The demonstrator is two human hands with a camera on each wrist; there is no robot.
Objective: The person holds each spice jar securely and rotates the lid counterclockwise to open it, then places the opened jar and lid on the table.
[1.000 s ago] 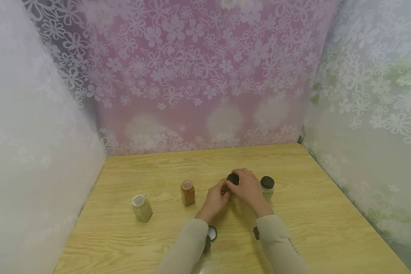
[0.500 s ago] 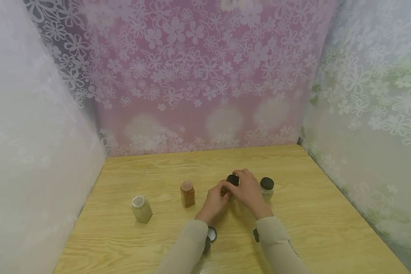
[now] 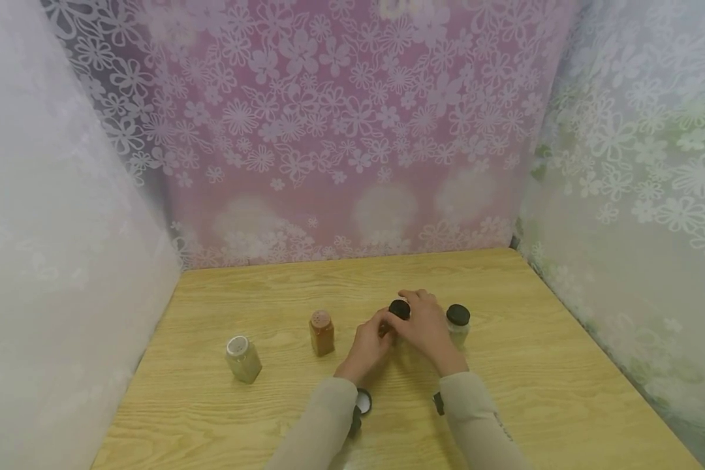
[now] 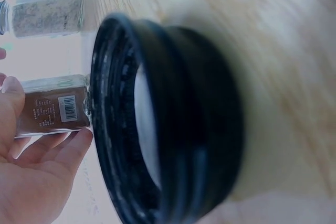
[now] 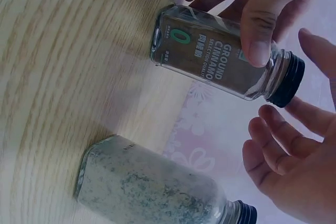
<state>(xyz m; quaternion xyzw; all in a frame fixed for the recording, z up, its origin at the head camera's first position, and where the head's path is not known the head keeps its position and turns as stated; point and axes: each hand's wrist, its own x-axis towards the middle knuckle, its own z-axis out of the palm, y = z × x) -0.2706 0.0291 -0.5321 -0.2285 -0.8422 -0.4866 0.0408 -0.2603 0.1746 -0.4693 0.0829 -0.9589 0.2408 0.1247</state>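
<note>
My left hand [image 3: 367,346] grips a square glass jar of ground cinnamon [image 5: 210,51], thumb across its label in the right wrist view. A black cap [image 5: 287,82] is on the jar's neck. My right hand [image 5: 299,161] surrounds this cap with loosely spread fingers; one fingertip is right at its rim and the thumb stands apart. In the left wrist view the jar's barcode side [image 4: 55,106] shows. Close by my left wrist lies a loose black cap [image 4: 184,119] with a white liner, inner side showing.
Right of my hands stands a jar of green-flecked seasoning [image 5: 152,182] with a black cap. To the left are a red-brown spice shaker [image 3: 322,334] and a pale one [image 3: 244,360], both with perforated tops uncovered. Flowered curtains [image 3: 352,130] enclose the wooden table [image 3: 270,418].
My right thumb and fingers have shifted slightly around the cinnamon jar's cap. My left hand and the other jars stay where they were.
</note>
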